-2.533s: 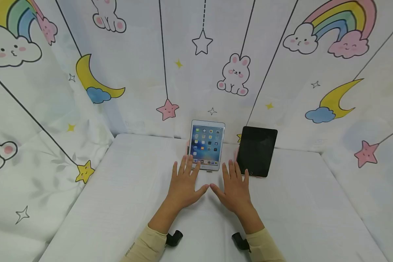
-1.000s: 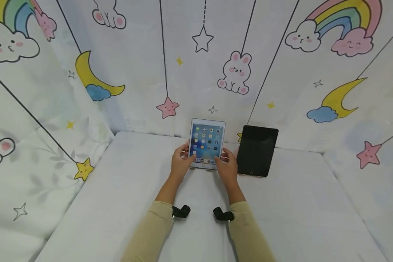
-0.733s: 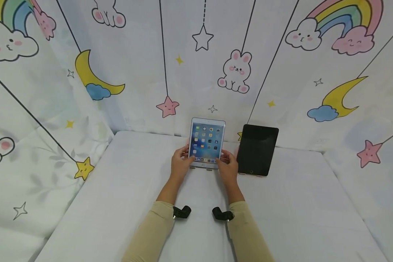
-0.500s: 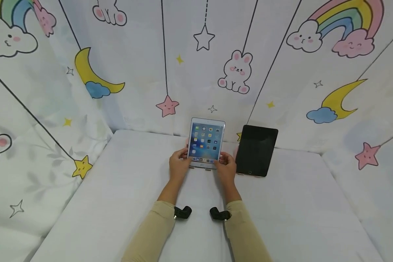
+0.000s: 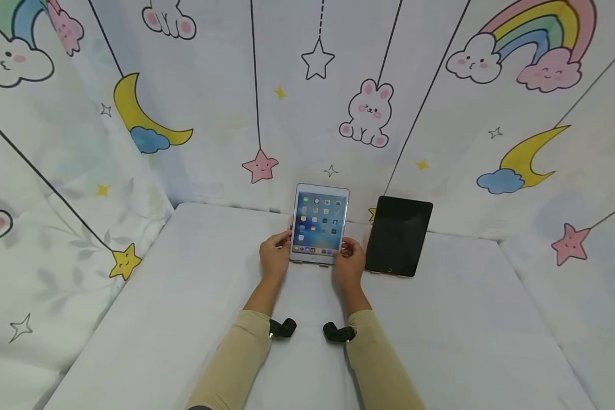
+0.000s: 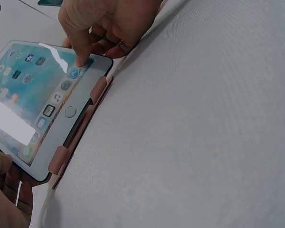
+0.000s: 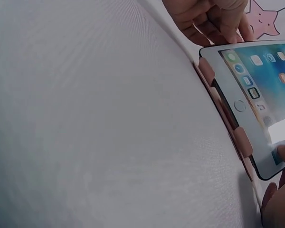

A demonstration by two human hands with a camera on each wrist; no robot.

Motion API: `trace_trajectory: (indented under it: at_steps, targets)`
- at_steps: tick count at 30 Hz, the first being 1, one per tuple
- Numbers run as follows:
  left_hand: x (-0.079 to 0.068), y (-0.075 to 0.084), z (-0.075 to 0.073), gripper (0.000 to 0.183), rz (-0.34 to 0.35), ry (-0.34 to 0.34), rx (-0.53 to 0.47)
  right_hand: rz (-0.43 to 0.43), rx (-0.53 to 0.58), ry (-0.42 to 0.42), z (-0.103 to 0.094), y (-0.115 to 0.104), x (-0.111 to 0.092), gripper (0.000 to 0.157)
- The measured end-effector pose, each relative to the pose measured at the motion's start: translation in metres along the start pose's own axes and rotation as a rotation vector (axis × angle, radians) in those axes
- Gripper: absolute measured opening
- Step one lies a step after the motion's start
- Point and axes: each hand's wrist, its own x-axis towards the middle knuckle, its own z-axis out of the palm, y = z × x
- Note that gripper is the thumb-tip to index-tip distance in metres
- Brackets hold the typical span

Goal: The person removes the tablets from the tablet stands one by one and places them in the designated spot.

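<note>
A white tablet (image 5: 319, 222) with a lit screen of app icons leans back on a pink stand (image 6: 79, 137), whose two lips catch its lower edge. My left hand (image 5: 274, 261) is at the tablet's left side, fingers bent at the edge and thumb at the rim. On the opposite side my right hand (image 5: 351, 265) grips the lower right corner; its thumb (image 6: 80, 56) presses the front near the dock icons. The fingers behind the tablet are partly hidden. Close to the right hand, a black tablet (image 5: 400, 236) with a dark screen stands tilted.
White cloth covers the table (image 5: 441, 330). Behind it rises a cloth backdrop (image 5: 210, 102) printed with moons, stars, rabbits and rainbows. Each wrist carries a small black camera, one on the left wrist (image 5: 283, 328) and one on the right (image 5: 338, 332).
Both hands were spread flat before the tablets, then took hold of the white tablet's lower sides. The left thumb has since slid off the screen to the edge.
</note>
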Motion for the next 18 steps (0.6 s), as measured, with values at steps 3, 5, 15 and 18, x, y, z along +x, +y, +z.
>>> trace_trajectory:
  at_steps: [3,5,15,18]
  targets:
    - [0.001,0.000,-0.003,0.030,-0.019,-0.009,-0.015,-0.007,0.006,-0.001,0.001,-0.002,-0.001,0.036]
    - [0.001,0.002,-0.005,0.030,-0.032,-0.019,-0.044,-0.007,0.002,-0.006,0.001,-0.005,-0.003,0.035]
    - [0.009,0.031,-0.028,0.029,-0.092,-0.084,-0.162,-0.069,0.116,-0.015,0.004,-0.025,-0.016,0.035]
    - [0.012,0.041,-0.041,0.029,-0.120,-0.102,-0.185,-0.083,0.185,-0.043,0.010,-0.036,-0.022,0.039]
